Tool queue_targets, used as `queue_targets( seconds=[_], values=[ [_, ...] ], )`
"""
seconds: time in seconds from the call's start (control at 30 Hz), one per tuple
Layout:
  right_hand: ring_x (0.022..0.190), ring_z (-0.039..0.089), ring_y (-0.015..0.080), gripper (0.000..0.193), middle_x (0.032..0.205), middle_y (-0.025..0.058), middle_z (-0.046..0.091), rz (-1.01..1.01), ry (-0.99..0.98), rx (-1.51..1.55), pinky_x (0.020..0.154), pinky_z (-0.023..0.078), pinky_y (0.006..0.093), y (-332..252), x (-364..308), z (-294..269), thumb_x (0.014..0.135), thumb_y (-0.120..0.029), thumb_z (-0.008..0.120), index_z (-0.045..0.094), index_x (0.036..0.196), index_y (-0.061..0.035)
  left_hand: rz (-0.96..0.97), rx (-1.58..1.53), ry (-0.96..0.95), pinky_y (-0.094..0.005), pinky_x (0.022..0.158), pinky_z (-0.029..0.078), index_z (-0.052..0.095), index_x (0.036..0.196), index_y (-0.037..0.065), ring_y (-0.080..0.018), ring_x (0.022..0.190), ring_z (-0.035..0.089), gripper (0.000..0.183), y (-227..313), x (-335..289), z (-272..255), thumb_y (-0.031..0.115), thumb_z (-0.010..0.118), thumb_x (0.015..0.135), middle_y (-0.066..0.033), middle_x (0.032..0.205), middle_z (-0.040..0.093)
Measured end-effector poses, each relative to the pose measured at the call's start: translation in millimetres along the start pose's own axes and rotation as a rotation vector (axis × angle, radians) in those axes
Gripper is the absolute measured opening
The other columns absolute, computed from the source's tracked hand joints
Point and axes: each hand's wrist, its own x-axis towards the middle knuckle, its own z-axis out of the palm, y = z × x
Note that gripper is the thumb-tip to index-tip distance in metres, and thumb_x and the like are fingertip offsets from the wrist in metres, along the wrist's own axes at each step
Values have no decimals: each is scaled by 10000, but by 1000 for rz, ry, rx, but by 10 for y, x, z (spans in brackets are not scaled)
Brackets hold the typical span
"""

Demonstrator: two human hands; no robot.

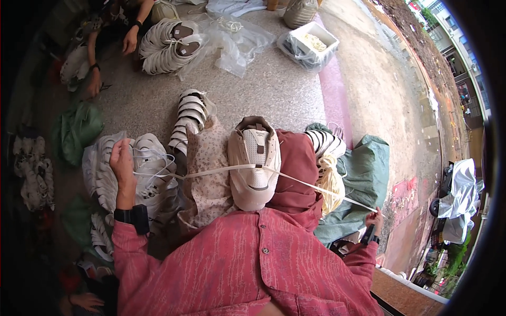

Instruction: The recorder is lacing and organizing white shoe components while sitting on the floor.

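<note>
Between my knees a cream and brown shoe upper (253,192) rests with its toe toward me. A flat cream shoelace (211,171) crosses its front, passing at the lowest part of the lacing area. Out to the left, my left hand (123,163) is raised with its fingers closed on one side of the lace. My right hand (375,220) pinches the other end, far out to the right and lower. The lace is stretched taut on the right; its left side sags a little. Loose white cord hangs near my left hand.
Stacked white shoe uppers (108,174) lie left of me, with another nested row (187,118) ahead. A bundle of cream laces (330,184) hangs by my right knee over green cloth (369,163). Farther off are a lined white box (321,45) and a co-worker's hands (130,39).
</note>
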Motion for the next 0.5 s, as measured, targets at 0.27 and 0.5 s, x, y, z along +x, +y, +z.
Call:
queue_targets(
  seconds=[0.27,0.5],
  values=[
    [593,387,65,250,750,-54,412,-231,-258,120,515,350,202,-158,125,130,998,-188,450,529,1201,-63,-63,-224,440,-206,409,180,652,1008,103,-7,474,289,137,-152,278,-970,216,622,936,104,609,355],
    [518,458,51,241,688,-18,558,-363,-704,-713,445,373,214,519,-1974,2674,957,-160,551,652,1146,-50,64,2,-419,-183,547,356,622,977,84,-20,625,448,101,492,-512,265,181,598,961,53,726,532]
  ],
)
